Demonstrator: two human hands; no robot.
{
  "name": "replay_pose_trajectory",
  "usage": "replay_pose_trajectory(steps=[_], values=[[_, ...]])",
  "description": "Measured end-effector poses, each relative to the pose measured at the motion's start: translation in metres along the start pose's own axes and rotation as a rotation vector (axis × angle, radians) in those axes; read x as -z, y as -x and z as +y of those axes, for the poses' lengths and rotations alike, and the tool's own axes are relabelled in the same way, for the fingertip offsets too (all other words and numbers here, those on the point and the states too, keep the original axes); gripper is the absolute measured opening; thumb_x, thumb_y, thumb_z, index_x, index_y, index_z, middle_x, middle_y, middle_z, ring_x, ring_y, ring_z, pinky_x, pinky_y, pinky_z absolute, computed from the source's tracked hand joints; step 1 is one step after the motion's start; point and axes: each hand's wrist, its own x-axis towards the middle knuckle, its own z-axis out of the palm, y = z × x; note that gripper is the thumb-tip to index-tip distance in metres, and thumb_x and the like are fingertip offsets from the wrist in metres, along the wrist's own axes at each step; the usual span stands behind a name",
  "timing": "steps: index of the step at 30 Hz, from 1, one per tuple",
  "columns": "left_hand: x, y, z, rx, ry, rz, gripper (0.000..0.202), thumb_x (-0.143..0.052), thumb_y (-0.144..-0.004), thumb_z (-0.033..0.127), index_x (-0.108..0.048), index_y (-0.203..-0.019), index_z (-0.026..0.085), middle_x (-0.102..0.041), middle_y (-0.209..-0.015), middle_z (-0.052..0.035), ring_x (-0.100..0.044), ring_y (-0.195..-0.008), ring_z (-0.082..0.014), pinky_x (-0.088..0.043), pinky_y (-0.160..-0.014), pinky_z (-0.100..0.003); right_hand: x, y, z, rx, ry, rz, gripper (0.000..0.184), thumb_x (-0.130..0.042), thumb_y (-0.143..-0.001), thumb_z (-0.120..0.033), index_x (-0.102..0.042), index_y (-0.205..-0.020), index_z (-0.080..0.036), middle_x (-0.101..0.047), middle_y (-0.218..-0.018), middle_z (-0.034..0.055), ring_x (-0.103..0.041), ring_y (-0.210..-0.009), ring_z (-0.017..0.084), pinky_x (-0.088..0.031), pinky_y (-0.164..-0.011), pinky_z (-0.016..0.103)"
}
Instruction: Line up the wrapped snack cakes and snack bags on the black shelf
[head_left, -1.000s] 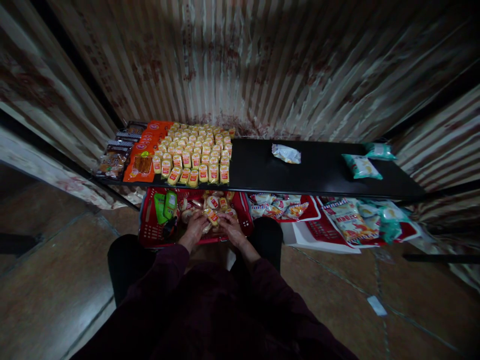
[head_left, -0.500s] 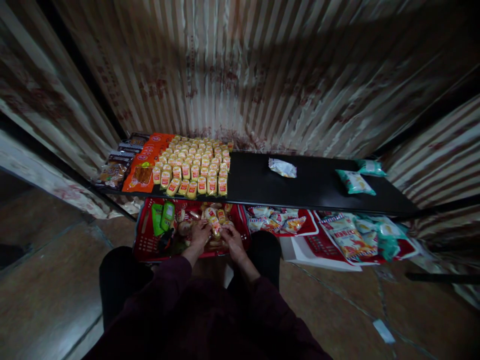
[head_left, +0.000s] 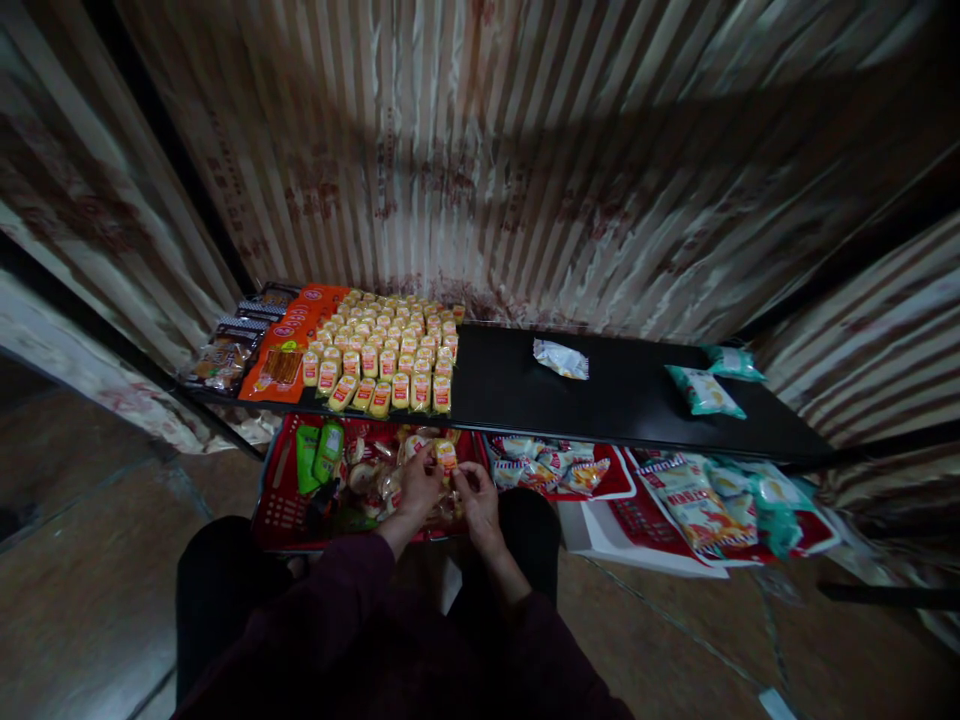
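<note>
My left hand (head_left: 420, 487) and my right hand (head_left: 478, 500) meet over a red basket (head_left: 281, 485) below the shelf's front edge. Between their fingertips is a small yellow wrapped cake (head_left: 445, 456) with a red and white label, pinched from both sides. More wrapped snacks (head_left: 367, 475) lie loose in the basket beneath, partly hidden by my hands. Just above, on the black shelf (head_left: 495, 385), similar wrapped cakes (head_left: 401, 390) stand in close rows, the front ones leaning back.
Left of the rows lie an orange snack bag (head_left: 289, 345) and dark snack packs (head_left: 225, 355). A white packet (head_left: 561, 359) and teal packets (head_left: 705, 391) rest further right. Green packs (head_left: 328, 452) sit in the basket. Another red basket (head_left: 652, 510) with snack bags stands below right.
My hands have come up slightly, raising a cake from the basket towards the shelf edge. My right hand has turned more upright. The camera view has shifted a little.
</note>
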Motion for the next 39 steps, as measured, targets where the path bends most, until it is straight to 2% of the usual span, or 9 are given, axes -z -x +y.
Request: replay_pose_trajectory(steps=[3, 5, 14, 17, 22, 27, 31, 34, 39], values=[[-0.015, -0.002, 0.013, -0.123, -0.09, 0.05, 0.027, -0.065, -0.063, 0.004, -0.063, -0.084, 0.02, -0.061, -0.077, -0.0022, -0.057, -0.078, -0.0167, -0.041, -0.086, -0.031, 0.004, -0.01, -0.007, 0.056, 0.002, 0.058, 0.033, -0.066, -0.068, -0.051, -0.057, -0.078, -0.021, -0.059, -0.075, 0.0007, -0.055, -0.072, 0.017, -0.046, -0.072, 0.031], [-0.026, -0.006, 0.022, -0.158, -0.073, 0.034, 0.024, -0.065, -0.063, 0.004, -0.062, -0.081, 0.02, -0.061, -0.076, -0.0028, -0.058, -0.08, -0.0176, -0.04, -0.088, -0.033, 0.005, -0.018, -0.014, 0.087, -0.007, 0.1, 0.034, -0.066, -0.068, -0.052, -0.057, -0.078, -0.02, -0.059, -0.074, 0.0005, -0.055, -0.072, 0.017, -0.046, -0.072, 0.031], [-0.066, -0.04, 0.044, -0.198, -0.164, -0.043, 0.02, -0.066, -0.066, 0.007, -0.062, -0.081, 0.02, -0.064, -0.086, -0.0055, -0.057, -0.086, -0.0191, -0.038, -0.096, -0.037, 0.008, -0.067, -0.033, 0.114, -0.052, 0.176, 0.032, -0.065, -0.07, -0.048, -0.056, -0.081, -0.019, -0.059, -0.077, 0.0005, -0.055, -0.072, 0.016, -0.046, -0.073, 0.03], [-0.077, -0.051, 0.05, -0.234, -0.137, -0.023, 0.019, -0.065, -0.065, 0.005, -0.063, -0.078, 0.02, -0.063, -0.082, -0.0058, -0.056, -0.085, -0.02, -0.037, -0.095, -0.037, 0.007, -0.084, -0.034, 0.119, -0.063, 0.207, 0.032, -0.064, -0.07, -0.048, -0.056, -0.082, -0.019, -0.059, -0.078, 0.0012, -0.056, -0.074, 0.016, -0.046, -0.073, 0.03], [-0.096, -0.067, 0.068, -0.281, -0.235, -0.035, 0.02, -0.061, -0.064, 0.002, -0.062, -0.074, 0.019, -0.061, -0.078, -0.0058, -0.056, -0.085, -0.0217, -0.036, -0.092, -0.036, 0.004, -0.117, -0.037, 0.067, -0.066, 0.241, 0.041, -0.064, -0.066, -0.048, -0.055, -0.094, -0.019, -0.06, -0.079, 0.0018, -0.057, -0.071, 0.017, -0.046, -0.068, 0.03], [-0.118, -0.087, 0.084, -0.301, -0.422, -0.038, 0.018, -0.056, -0.071, 0.006, -0.062, -0.081, 0.019, -0.063, -0.085, -0.0098, -0.058, -0.089, -0.0241, -0.038, -0.087, -0.035, 0.002, -0.16, -0.034, 0.032, -0.053, 0.257, 0.05, -0.064, -0.065, -0.048, -0.054, -0.104, -0.018, -0.063, -0.078, 0.0023, -0.059, -0.07, 0.018, -0.047, -0.068, 0.032], [-0.134, -0.106, 0.095, -0.301, -0.5, -0.049, 0.014, -0.056, -0.073, 0.011, -0.061, -0.084, 0.018, -0.064, -0.092, -0.013, -0.059, -0.094, -0.0249, -0.039, -0.088, -0.034, -0.001, -0.198, -0.027, 0.105, -0.013, 0.241, 0.045, -0.062, -0.065, -0.047, -0.059, -0.1, -0.019, -0.066, -0.08, 0.0033, -0.06, -0.074, 0.019, -0.047, -0.072, 0.034], [-0.145, -0.119, 0.105, -0.294, -0.662, -0.019, 0.016, -0.051, -0.079, 0.016, -0.06, -0.092, 0.018, -0.064, -0.103, -0.0124, -0.057, -0.102, -0.0228, -0.039, -0.091, -0.032, -0.006, -0.224, -0.025, 0.166, -0.034, 0.226, 0.044, -0.059, -0.064, -0.048, -0.062, -0.096, -0.018, -0.067, -0.082, 0.0035, -0.061, -0.077, 0.02, -0.047, -0.075, 0.035], [-0.159, -0.136, 0.115, -0.246, -0.849, 0.021, 0.026, -0.041, -0.087, 0.024, -0.058, -0.105, 0.017, -0.063, -0.112, -0.0124, -0.058, -0.105, -0.021, -0.042, -0.089, -0.029, -0.015, -0.256, -0.028, 0.14, -0.084, 0.238, 0.045, -0.062, -0.058, -0.046, -0.061, -0.092, -0.018, -0.067, -0.082, 0.0037, -0.061, -0.078, 0.021, -0.048, -0.077, 0.037]])
